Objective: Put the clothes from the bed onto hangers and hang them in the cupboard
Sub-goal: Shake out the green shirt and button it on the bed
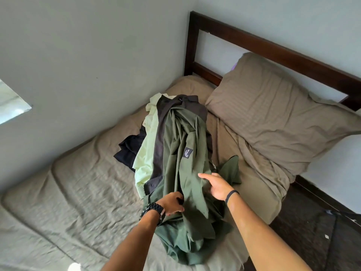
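A pile of clothes lies on the bed (78, 188). On top is an olive green shirt (181, 153) with a dark label. Under it lie a dark grey shirt (162, 124), a pale green shirt (148, 151) and a black garment (129, 151). A darker green garment (185, 241) sits at the near end of the pile. My left hand (172, 203), a black watch on its wrist, grips a fold of the olive green shirt. My right hand (216, 185), a black band on its wrist, rests on the same shirt with fingers spread. No hanger or cupboard is in view.
A brown pillow (273, 118) leans against the dark wooden headboard (273, 53) at the right. Grey walls (88, 55) close the bed in at the left and back. Dark floor (312, 227) shows to the right of the bed.
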`<move>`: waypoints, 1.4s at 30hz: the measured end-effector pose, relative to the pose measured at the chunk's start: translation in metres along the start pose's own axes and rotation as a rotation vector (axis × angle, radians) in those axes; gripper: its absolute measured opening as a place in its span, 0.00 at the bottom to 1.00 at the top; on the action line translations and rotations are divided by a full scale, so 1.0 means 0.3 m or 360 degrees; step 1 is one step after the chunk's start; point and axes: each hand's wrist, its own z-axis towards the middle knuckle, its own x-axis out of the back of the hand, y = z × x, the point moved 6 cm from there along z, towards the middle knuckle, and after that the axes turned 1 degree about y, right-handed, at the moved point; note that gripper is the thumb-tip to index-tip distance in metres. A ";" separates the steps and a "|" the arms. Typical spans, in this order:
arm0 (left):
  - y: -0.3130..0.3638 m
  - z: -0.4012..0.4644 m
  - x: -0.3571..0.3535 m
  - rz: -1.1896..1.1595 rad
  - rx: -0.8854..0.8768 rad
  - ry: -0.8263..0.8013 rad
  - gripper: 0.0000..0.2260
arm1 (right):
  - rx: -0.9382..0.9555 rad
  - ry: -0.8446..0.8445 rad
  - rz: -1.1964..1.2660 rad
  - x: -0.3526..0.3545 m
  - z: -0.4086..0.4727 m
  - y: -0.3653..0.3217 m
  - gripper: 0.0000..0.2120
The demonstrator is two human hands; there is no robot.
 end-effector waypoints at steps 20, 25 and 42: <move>1.190 -0.585 0.569 0.1187 -0.1129 0.0804 0.17 | 0.1423 0.0221 -0.2043 0.015 -1.071 -1.056 0.16; 1.313 -0.862 0.674 0.1227 -0.1217 0.1245 0.13 | 0.1521 0.0284 -0.1862 0.072 -1.382 -1.136 0.07; 1.278 -1.347 0.513 0.0620 -0.1287 0.1753 0.16 | 0.2546 0.1354 -0.1683 0.056 -2.096 -1.161 0.09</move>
